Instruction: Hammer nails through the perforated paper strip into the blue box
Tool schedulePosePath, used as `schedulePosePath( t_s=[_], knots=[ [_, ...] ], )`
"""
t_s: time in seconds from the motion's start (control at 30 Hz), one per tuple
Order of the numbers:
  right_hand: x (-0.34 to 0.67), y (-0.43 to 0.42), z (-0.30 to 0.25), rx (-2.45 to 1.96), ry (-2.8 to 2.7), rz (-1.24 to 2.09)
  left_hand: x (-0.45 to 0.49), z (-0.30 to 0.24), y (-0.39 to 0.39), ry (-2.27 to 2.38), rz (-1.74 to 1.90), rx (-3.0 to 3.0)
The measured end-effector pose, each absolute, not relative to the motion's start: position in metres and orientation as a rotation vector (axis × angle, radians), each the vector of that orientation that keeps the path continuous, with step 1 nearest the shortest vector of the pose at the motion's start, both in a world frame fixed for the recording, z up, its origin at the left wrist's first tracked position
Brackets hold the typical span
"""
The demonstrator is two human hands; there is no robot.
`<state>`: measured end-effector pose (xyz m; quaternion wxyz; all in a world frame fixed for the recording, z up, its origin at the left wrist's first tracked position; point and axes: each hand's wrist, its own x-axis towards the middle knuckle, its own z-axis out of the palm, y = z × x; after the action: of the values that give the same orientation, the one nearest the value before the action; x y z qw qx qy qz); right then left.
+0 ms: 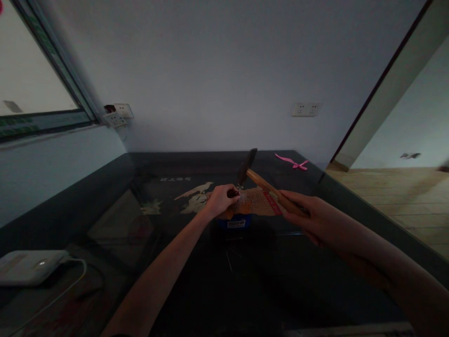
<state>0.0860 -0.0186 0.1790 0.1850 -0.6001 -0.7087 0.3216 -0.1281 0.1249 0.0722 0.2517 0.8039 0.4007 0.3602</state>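
My right hand [307,213] is wrapped round the wooden handle of a hammer [269,186]. Its dark head is raised just above and beyond my left fingers. My left hand [224,199] is closed in a pinch at the left part of a brown, speckled piece [254,200] with a red strip near its right end. What those fingertips hold is too small to make out. Beneath the brown piece is a blue object [235,222] with a white label; its upper part is hidden. A few thin, shiny slivers [229,260] lie on the dark tabletop nearer to me.
The dark, glossy table [308,276] has a bird picture [194,194] on it and meets a plain wall. A pink ribbon [296,164] lies at the back right. At the left, a white device [31,267] trails a cable [59,297]. Sockets [306,109] are on the wall.
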Motion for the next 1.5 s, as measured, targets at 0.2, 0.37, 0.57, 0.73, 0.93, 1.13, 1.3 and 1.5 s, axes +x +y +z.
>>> schedulePosePath(
  t_s=[0.2, 0.37, 0.57, 0.73, 0.93, 1.13, 1.3, 1.5],
  knots=[
    [0.086, -0.017, 0.175, -1.727, -2.032, 0.944, -0.127, 0.078, 0.121, 1.128, 0.924, 2.174],
    [0.087, -0.016, 0.175, -1.687, -2.035, 0.923, -0.127, 0.078, 0.121, 1.128, 0.945, 2.195],
    [0.086, -0.018, 0.176, -1.741, -2.023, 0.948, -0.126, 0.078, 0.121, 1.14, 0.931, 2.18],
    [0.086, -0.02, 0.177, -1.699, -1.997, 0.935, -0.127, 0.074, 0.123, 1.116, 0.931, 2.187],
    [0.088, -0.019, 0.171, -1.706, -2.005, 0.939, -0.127, 0.075, 0.123, 1.146, 0.916, 2.19],
    [0.088, -0.019, 0.171, -1.676, -1.973, 0.905, -0.127, 0.073, 0.123, 1.123, 0.934, 2.166],
    [0.084, -0.019, 0.172, -1.696, -1.94, 0.957, -0.126, 0.075, 0.122, 1.14, 0.914, 2.152],
    [0.087, -0.019, 0.172, -1.649, -1.877, 0.957, -0.127, 0.077, 0.121, 1.118, 0.94, 2.179]
  ],
)
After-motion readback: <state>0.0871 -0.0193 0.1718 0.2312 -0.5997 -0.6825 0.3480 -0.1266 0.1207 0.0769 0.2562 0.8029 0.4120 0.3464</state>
